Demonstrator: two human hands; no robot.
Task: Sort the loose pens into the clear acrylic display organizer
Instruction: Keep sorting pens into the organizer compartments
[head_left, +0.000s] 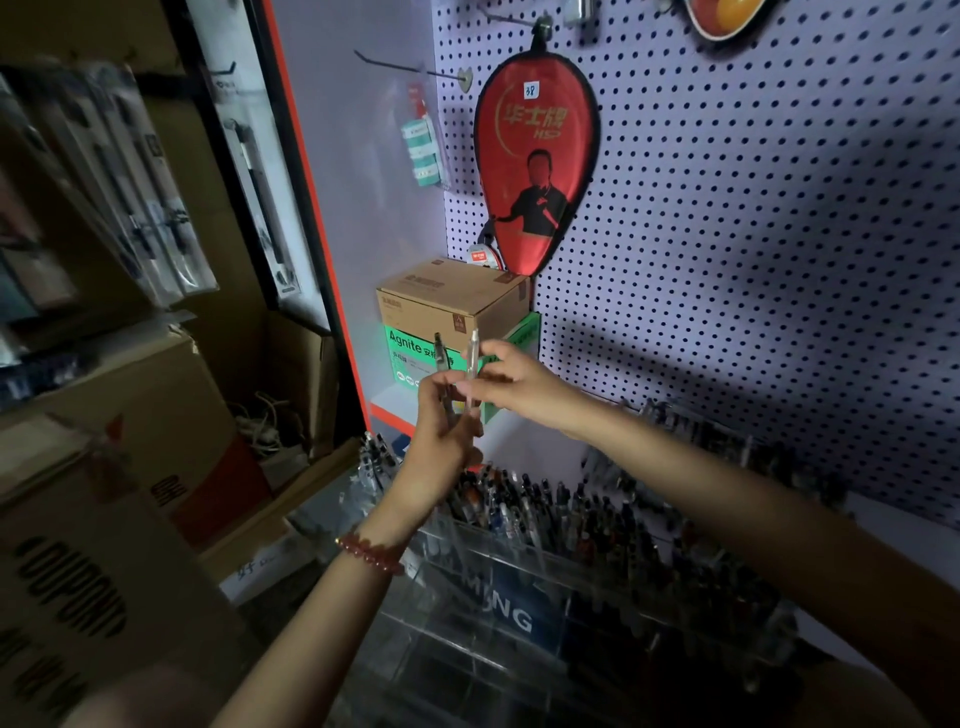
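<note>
At mid-frame the left hand (441, 434) rises from the lower left, its fingers curled round the lower barrels of a dark pen (439, 358) and a clear pen (472, 358). It holds them upright, likely to tell them apart. The right hand (511, 384) reaches in from the lower right, wrist level, and pinches the clear pen. The acrylic organizer (457, 639), packed with pens, waits below.
</note>
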